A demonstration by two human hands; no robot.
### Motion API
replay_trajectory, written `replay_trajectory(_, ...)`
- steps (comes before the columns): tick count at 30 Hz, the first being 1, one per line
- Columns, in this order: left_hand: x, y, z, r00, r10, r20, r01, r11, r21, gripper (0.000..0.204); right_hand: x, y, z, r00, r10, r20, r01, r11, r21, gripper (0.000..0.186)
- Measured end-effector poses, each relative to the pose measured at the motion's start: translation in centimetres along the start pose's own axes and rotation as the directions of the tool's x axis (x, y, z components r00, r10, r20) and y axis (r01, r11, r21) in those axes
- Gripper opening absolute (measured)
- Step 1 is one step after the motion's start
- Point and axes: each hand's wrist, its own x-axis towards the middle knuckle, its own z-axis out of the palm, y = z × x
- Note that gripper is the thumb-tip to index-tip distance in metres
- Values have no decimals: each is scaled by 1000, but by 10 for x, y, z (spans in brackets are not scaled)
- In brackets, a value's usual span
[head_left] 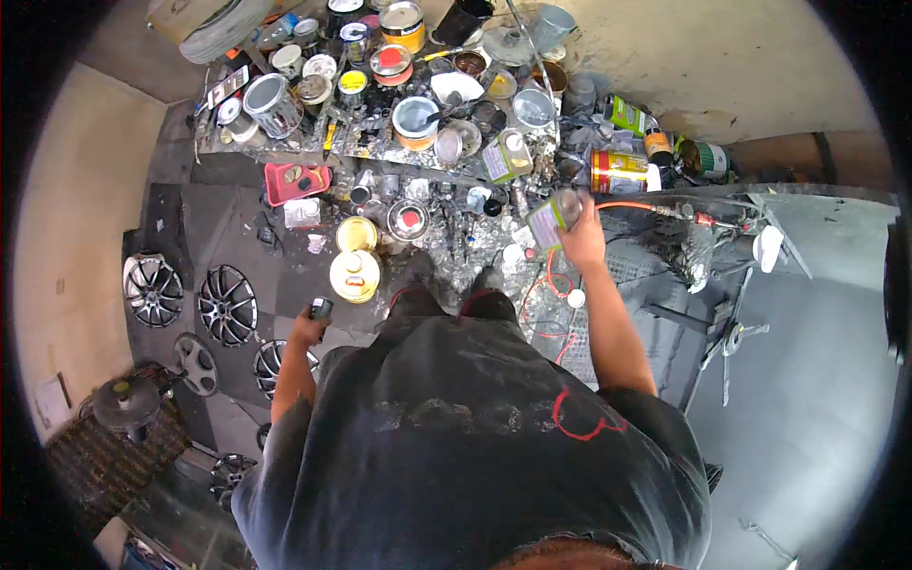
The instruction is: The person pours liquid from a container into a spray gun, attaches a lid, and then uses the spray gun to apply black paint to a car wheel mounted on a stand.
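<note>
From my remote seat, through the head camera, I saw the right hand (pixel 582 244) out ahead on the right, its fingers curled around a green-and-grey can (pixel 545 225). The can was tilted, above the cluttered floor just this side of the workbench (pixel 370 152). On the left and nearer, the left hand (pixel 308 329) had its fingers closed around a small dark object (pixel 322 308); I could not tell what it was.

Beyond that hand, two round tins (pixel 355 275) with yellowish lids stood close together, and farther off lay a pink tray (pixel 294 183) with small items in it. Black wheel rims (pixel 228 305) lay to the left. Another green can (pixel 507 157) stood on the crowded far bench, with a red-and-yellow tin (pixel 619 173) to its right. An orange hose (pixel 622 204) ran beside the right hand.
</note>
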Motion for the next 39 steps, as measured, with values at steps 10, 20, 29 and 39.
replay_trajectory(10,-56,-67,105,994,77,72,-82,993,80,88,146,11,-5,997,-76,-16,76,997,8,80)
replay_trajectory(20,-186,64,170,976,-22,-218,7,998,-69,81,180,35,40,967,-253,-22,254,965,61,77)
replay_trajectory(29,-181,211,193,969,196,-152,-169,970,172,87,165,44,20,981,-196,-6,196,981,14,91)
replay_trajectory(39,-178,395,262,844,395,363,-536,633,559,84,13,30,-1,465,-820,334,667,572,477,94)
